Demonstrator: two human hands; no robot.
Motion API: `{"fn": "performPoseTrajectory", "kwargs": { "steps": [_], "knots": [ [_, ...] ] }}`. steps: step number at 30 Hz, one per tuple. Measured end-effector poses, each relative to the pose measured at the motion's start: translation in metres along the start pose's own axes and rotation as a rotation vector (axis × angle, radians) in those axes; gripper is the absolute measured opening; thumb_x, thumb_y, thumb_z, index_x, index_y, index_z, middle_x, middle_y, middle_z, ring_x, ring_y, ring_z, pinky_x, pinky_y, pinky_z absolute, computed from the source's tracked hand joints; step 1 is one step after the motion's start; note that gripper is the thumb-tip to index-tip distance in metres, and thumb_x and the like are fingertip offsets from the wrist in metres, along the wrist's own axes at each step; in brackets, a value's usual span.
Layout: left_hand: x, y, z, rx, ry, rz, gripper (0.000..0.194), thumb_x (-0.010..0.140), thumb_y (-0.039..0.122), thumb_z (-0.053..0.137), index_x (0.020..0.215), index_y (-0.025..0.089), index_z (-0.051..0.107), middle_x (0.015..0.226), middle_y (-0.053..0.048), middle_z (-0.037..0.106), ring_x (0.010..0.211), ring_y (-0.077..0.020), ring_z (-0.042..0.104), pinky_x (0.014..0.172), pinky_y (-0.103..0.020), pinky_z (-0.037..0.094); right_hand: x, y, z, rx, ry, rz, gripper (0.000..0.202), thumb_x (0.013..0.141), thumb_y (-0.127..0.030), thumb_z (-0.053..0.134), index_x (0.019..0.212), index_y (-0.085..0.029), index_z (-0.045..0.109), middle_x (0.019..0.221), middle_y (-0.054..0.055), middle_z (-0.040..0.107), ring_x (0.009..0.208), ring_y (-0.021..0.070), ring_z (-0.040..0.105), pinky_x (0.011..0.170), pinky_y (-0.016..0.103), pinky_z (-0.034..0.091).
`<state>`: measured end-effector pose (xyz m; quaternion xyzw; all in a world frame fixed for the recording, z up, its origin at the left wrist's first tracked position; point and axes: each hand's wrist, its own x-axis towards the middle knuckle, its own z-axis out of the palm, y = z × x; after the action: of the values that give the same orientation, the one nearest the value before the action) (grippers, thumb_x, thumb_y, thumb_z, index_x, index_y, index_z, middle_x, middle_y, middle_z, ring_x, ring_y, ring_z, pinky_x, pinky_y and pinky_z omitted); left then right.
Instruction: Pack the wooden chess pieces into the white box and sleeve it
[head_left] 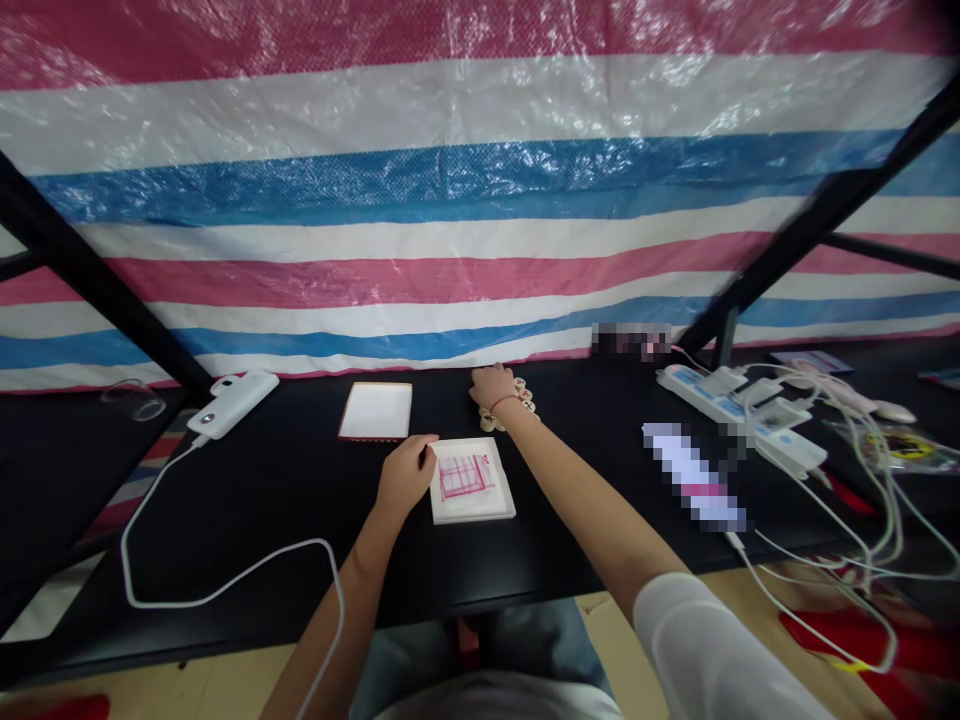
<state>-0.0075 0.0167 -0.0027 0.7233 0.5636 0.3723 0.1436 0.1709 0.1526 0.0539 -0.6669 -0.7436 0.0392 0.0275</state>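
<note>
A shallow white box point(474, 520) lies on the black table in front of me, with a sheet printed with a red grid point(463, 478) inside. At its upper left edge is my left hand point(406, 474), fingers curled against the rim. Farther back, round wooden xiangqi pieces point(520, 392) with red and dark markings form a cluster. My right hand point(495, 388), with a thin red cord at the wrist, bends down over them. Its fingers are curled onto the pieces, and the palm hides part of the cluster.
A white-lined box lid point(376, 411) lies at the back left. Farther left sits a white power bank point(234, 404), its cable running across the table. On the right are a pixelated phone-like thing point(694, 478), a power strip point(742, 420) and tangled white cables. Striped sheeting point(450, 240) hangs behind.
</note>
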Motion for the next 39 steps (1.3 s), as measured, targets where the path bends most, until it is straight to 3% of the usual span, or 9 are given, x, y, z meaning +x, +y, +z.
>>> {"fn": "performPoseTrajectory", "kwargs": {
  "steps": [3,7,10,13,22,30,39],
  "knots": [
    [-0.001,0.0,-0.001,-0.012,-0.001,-0.01,0.029,0.084,0.015,0.05,0.107,0.021,0.067,0.101,-0.003,0.073,0.068,-0.0127,0.064,0.075,-0.026,0.054,-0.01,-0.006,-0.01,0.043,0.073,-0.033,0.027,0.085,-0.015,0.05,0.104,-0.01,0.068,0.105,0.021,0.069,0.108,0.0308,0.056,0.087,0.041,0.038],
    [-0.002,-0.003,-0.002,-0.046,-0.038,-0.041,0.036,0.081,0.016,0.054,0.116,0.02,0.062,0.105,-0.003,0.071,0.058,-0.0099,0.057,0.074,-0.027,0.053,-0.051,-0.015,-0.017,0.198,0.125,-0.2,0.029,0.088,-0.023,0.051,0.115,-0.017,0.062,0.094,0.007,0.071,0.087,0.0173,0.063,0.078,0.026,0.042],
    [-0.003,-0.005,-0.002,-0.103,-0.064,-0.034,0.041,0.079,0.016,0.055,0.119,0.019,0.059,0.113,-0.005,0.067,0.058,-0.0087,0.055,0.073,-0.028,0.053,-0.087,-0.017,-0.009,0.502,0.113,-0.397,0.024,0.083,-0.019,0.056,0.106,-0.016,0.061,0.082,0.002,0.068,0.07,0.013,0.061,0.069,0.023,0.044],
    [-0.004,-0.007,-0.003,-0.146,-0.093,-0.026,0.042,0.077,0.014,0.054,0.118,0.019,0.059,0.112,-0.006,0.064,0.064,-0.0095,0.057,0.073,-0.027,0.052,-0.109,-0.017,0.005,0.546,0.069,-0.497,0.017,0.078,-0.012,0.06,0.095,-0.017,0.062,0.079,0.001,0.065,0.069,0.0129,0.059,0.068,0.023,0.043],
    [-0.006,-0.009,-0.006,-0.192,-0.132,-0.009,0.043,0.074,0.011,0.055,0.116,0.017,0.059,0.098,-0.004,0.063,0.074,-0.0131,0.059,0.074,-0.027,0.052,-0.114,-0.025,0.021,0.526,0.076,-0.674,0.011,0.081,-0.007,0.059,0.085,-0.017,0.06,0.094,0.005,0.062,0.082,0.0142,0.06,0.074,0.025,0.046],
    [-0.004,0.004,-0.003,-0.128,-0.11,-0.074,0.024,0.082,0.03,0.063,0.104,0.021,0.065,0.097,-0.003,0.065,0.076,-0.0147,0.062,0.076,-0.028,0.051,-0.123,-0.007,0.03,0.66,0.205,-0.531,0.024,0.084,-0.013,0.057,0.106,-0.02,0.064,0.107,0.008,0.061,0.093,0.0174,0.062,0.085,0.032,0.051],
    [-0.001,0.01,-0.004,-0.061,-0.151,-0.111,0.025,0.078,0.017,0.061,0.101,0.024,0.066,0.096,-0.001,0.067,0.08,-0.0161,0.064,0.08,-0.028,0.051,-0.136,-0.002,0.034,0.708,0.227,-0.498,0.022,0.083,-0.011,0.055,0.1,-0.021,0.065,0.105,0.007,0.061,0.094,0.017,0.062,0.087,0.032,0.051]
  ]
}}
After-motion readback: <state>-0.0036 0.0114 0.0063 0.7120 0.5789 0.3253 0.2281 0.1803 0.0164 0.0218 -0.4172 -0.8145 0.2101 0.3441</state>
